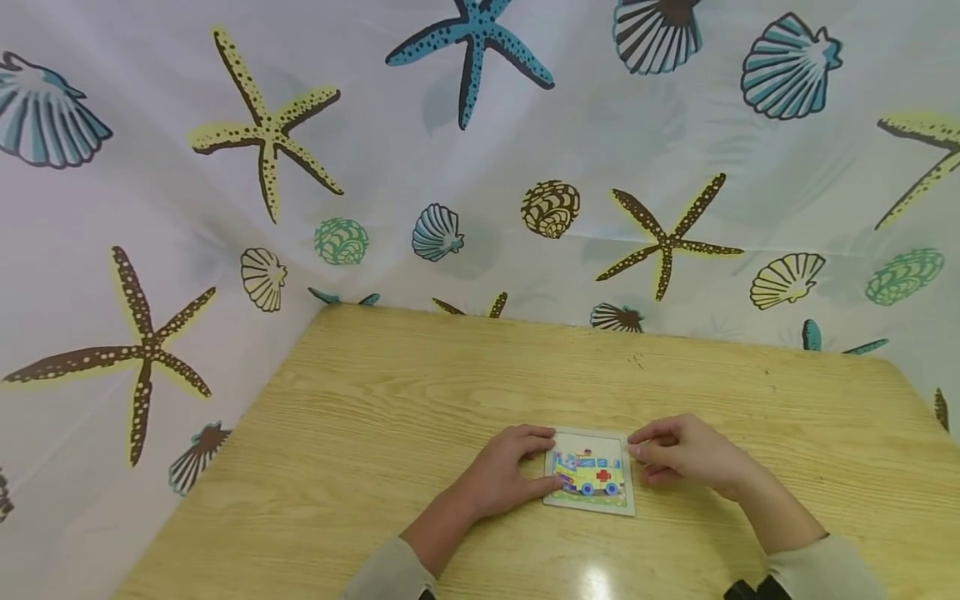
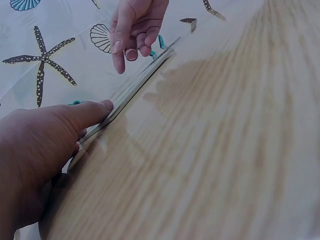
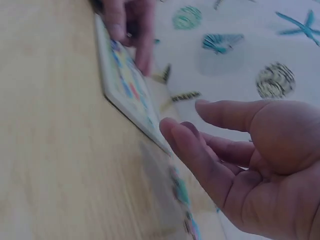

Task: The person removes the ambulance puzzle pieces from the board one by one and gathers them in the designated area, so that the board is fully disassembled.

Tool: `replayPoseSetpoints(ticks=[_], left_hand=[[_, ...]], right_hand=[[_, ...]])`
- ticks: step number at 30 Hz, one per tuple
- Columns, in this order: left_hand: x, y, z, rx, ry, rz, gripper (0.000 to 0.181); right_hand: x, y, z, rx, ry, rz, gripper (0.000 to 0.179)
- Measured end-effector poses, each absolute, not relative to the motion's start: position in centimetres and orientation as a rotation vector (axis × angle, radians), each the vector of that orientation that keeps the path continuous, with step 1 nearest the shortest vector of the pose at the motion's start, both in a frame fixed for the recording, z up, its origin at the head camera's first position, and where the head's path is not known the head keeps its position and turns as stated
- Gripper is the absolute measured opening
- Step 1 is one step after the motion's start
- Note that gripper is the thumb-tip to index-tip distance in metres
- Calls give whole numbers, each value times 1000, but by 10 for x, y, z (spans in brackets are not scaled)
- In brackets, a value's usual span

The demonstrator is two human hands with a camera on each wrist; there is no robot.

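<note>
A square picture board [image 1: 592, 500] with a pale rim lies flat on the wooden table, showing a yellow ambulance with a red cross. My left hand [image 1: 504, 475] holds its left side, thumb on the near part and fingers at the far left corner. In the left wrist view, the thumb of that left hand [image 2: 37, 150] lies over the board's edge [image 2: 135, 87]. Beside the board's right edge is my right hand [image 1: 693, 454], its fingers loosely bent. The right wrist view shows nothing between the thumb and fingers of this right hand [image 3: 270, 165].
Wood-grained table [image 1: 375, 400] surrounds the board. A white curtain [image 1: 487, 167] printed with starfish and shells hangs behind and at the sides. Small coloured things [image 3: 182, 192] show blurred below the right hand in its wrist view; I cannot tell their kind.
</note>
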State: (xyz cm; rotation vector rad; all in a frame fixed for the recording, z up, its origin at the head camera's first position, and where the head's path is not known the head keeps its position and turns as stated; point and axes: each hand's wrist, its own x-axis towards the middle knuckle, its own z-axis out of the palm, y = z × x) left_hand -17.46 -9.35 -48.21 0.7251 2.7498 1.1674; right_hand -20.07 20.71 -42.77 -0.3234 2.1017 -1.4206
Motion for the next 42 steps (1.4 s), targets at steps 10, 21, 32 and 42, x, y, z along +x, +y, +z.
replayPoseSetpoints(ticks=[10, 21, 32, 42], left_hand=[[-174, -94, -485, 713, 2752, 1171, 57], [-175, -96, -490, 730, 2754, 1178, 57], [-173, -95, -485, 763, 2751, 1167, 59], [-175, -95, -483, 751, 2754, 1170, 59]], right_hand=[[-198, 163, -432, -440, 2102, -1360, 46], [-191, 136, -434, -478, 2106, -1321, 41], [-188, 127, -439, -379, 2198, -1343, 24], [-190, 126, -436, -372, 2172, -1417, 15]])
